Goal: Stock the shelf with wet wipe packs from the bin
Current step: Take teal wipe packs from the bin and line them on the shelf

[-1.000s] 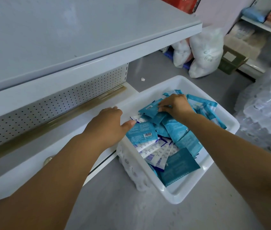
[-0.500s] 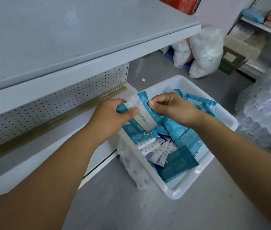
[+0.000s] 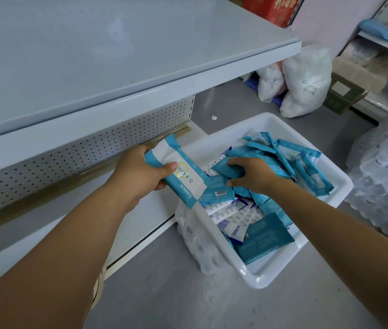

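Note:
A white plastic bin [image 3: 290, 141] sits on the grey floor, filled with several teal and white wet wipe packs [image 3: 266, 236]. My left hand [image 3: 140, 172] grips one teal and white pack [image 3: 178, 169] at the bin's left edge, over the bottom shelf [image 3: 57, 224]. My right hand [image 3: 252, 174] is down in the bin, fingers curled round another teal pack [image 3: 226, 168]. The upper white shelf [image 3: 93, 55] above carries nothing.
A perforated back panel [image 3: 69, 157] with a gold rail runs behind the bottom shelf. White sacks [image 3: 304, 81] and a cardboard box [image 3: 345, 93] stand behind the bin. Shrink-wrapped bottles [image 3: 387, 176] crowd the right side. Grey floor lies in front.
Both hands lifted one pack from the bin; my left hand now holds it alone toward the shelf, while my right hand went back into the bin and took another pack.

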`<state>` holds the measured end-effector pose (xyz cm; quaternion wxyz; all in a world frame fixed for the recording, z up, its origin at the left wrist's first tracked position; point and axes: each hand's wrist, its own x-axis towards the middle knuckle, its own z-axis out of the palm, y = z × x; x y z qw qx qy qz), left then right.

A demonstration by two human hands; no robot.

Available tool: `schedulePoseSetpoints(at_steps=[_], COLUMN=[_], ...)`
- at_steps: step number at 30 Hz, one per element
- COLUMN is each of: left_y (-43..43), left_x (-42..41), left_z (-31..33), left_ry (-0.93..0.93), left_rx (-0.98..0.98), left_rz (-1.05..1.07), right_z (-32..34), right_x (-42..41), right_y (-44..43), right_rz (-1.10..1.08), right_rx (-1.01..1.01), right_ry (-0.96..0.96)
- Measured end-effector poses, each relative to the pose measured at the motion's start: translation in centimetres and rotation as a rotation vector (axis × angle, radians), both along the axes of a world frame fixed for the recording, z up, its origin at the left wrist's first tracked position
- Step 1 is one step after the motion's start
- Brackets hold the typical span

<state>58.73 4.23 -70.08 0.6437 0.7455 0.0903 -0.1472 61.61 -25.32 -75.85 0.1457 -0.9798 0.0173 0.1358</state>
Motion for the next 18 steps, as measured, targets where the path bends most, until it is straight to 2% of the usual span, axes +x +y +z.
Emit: schedulePoseSetpoints(at_steps=[5, 9, 11, 14, 16, 18], left_y=[0.6, 0.8, 0.8, 0.6, 0.6, 0.6], left_x=[0.1, 0.0, 0.0, -0.3, -0.6, -0.8], left_z=[0.1, 0.5, 0.8, 1.4, 1.7, 1.9], left_ry=[0.035, 0.025, 0.033, 0.046, 0.049, 0.045], left_rx=[-0.021, -0.045, -0.07, -0.102, -0.125, -0.152], left_rz=[0.048, 0.067, 0.065, 0.042, 0.032, 0.032], right_z=[0.2, 2.4, 3.7, 6.1, 7.7, 8.7], right_x=[0.2, 0.1, -0.3, -1.8, -3.2, -4.4], right_y=[-0.2, -0.1, 0.0, 1.2, 2.3, 3.2], right_rz=[-0.103, -0.178, -0.284, -0.467, -0.511, -0.514], right_rx=[0.119, 0.235, 0.403, 0.823, 0.97, 1.017], right_ry=[-0.101, -0.275, -0.342, -0.378, -0.364, -0.364])
